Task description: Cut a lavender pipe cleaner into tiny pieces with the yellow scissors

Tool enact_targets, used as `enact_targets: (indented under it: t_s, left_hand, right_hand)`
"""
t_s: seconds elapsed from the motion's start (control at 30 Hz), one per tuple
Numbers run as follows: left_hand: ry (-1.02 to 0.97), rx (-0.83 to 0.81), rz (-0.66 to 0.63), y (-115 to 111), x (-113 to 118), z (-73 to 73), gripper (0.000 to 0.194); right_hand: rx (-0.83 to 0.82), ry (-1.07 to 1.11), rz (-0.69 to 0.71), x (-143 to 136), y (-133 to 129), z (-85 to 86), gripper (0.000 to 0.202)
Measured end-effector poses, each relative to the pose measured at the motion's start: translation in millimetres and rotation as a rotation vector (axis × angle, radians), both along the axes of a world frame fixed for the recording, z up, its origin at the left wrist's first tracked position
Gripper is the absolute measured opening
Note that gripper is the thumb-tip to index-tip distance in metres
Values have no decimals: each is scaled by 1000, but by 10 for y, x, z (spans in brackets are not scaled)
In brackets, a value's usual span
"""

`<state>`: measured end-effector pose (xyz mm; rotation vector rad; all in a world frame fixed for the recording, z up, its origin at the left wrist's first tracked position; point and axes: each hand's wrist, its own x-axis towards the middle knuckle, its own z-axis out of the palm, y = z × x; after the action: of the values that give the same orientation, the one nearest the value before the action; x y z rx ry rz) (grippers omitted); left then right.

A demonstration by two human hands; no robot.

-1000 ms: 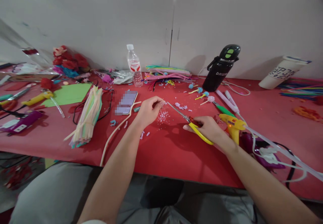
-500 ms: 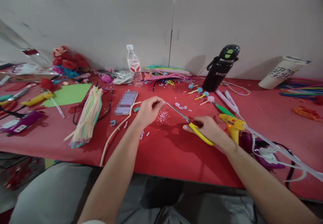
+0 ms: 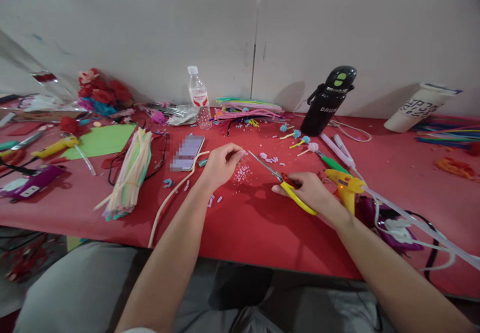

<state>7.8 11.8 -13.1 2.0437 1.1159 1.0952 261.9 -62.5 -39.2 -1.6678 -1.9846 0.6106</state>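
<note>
Scissors [image 3: 290, 191] with yellow handles are held in my right hand [image 3: 309, 189], their blades pointing up and left. Just left of the blade tips, my left hand [image 3: 224, 164] pinches a tiny pale lilac piece [image 3: 245, 153] between thumb and fingertips. Below the fingertips lie small pale clippings [image 3: 242, 173] scattered on the red table [image 3: 240, 228]. Short lilac pieces [image 3: 269, 158] rest to the right of my left hand, and a few more lie beside my left forearm.
A bundle of pastel fuzzy sticks [image 3: 129, 175] and a phone [image 3: 188, 153] lie left. A clear bottle [image 3: 199, 98] and black flask [image 3: 328, 104] stand behind. At the right are a yellow glue gun [image 3: 345, 185], cables and a leaning white cup [image 3: 416, 109].
The scissor tips have come slightly away from the piece at my left fingertips. My hands stay almost where they were.
</note>
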Motion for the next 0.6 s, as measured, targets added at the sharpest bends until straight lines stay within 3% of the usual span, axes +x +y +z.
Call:
enact_targets:
  t_s: [0.6]
  left_hand:
    - [37, -27, 32, -79, 43, 60, 34]
  right_hand:
    - [53, -24, -18, -28, -22, 25, 54]
